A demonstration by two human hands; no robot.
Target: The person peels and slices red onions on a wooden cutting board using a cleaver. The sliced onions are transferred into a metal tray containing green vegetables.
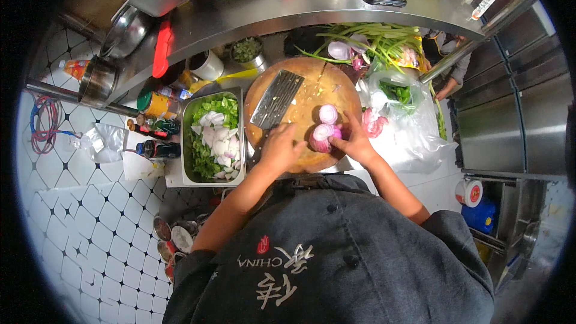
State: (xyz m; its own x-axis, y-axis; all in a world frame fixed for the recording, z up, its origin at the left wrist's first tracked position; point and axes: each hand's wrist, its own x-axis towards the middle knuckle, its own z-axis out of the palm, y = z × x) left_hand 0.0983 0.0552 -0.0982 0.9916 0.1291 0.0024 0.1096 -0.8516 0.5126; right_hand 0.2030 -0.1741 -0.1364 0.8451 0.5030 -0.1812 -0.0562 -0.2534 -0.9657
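My right hand (357, 141) has its thumb and fingers around a peeled red onion (320, 140) with a pale cut face. Just beyond it, another cut red onion piece (328, 114) sits on the round wooden chopping board (310, 94). On the board's left part a cleaver (277, 99) lies flat, its wide blade wet and specked. My left hand (283, 148) is over the board's near left edge, close to the blade's near end, thumb apart from the fingers. The cleaver's handle is not clearly visible, so any grip on it is unclear.
Left of the board stands a steel pan (242, 144) of chopped greens and onion pieces. Green stalks (378, 38) and a plastic bag (405, 130) lie right and behind. A steel shelf (270, 15) overhangs the back. Another person's hand (445, 90) shows at right.
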